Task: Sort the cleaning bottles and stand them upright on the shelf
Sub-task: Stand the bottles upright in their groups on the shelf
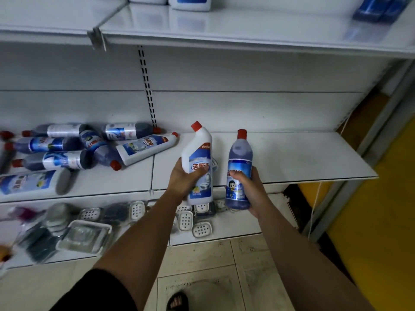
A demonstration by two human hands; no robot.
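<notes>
The left grip [183,176] is curling round the lower half of a white bottle [198,149], thumb lying across the label; the bottle is being held nearly upright, its angled red-capped neck leaning left, off the shelf [303,153] and just over its front edge; the right grip [248,187] is wrapping a blue bottle [240,158] at its middle, fingers curling over the label, and this one too is being held upright with its red cap on top, just beside the white one but not touching it; at the left of the same shelf a pile [65,151] of blue bottles is lying on its sides, caps pointing various ways (the far left is blurring out); a second white bottle [146,148] is lying flat against the pile, cap pointing to the back wall, and a third white bottle [29,181] is lying near the front edge at far left; soap dishes [202,228] and a glass box [86,235] are sitting on the lower shelf [233,230]; white jugs [190,3] are standing on the top shelf [247,28]; a sandalled foot [177,301] is showing on the tiled floor [197,257]
</notes>
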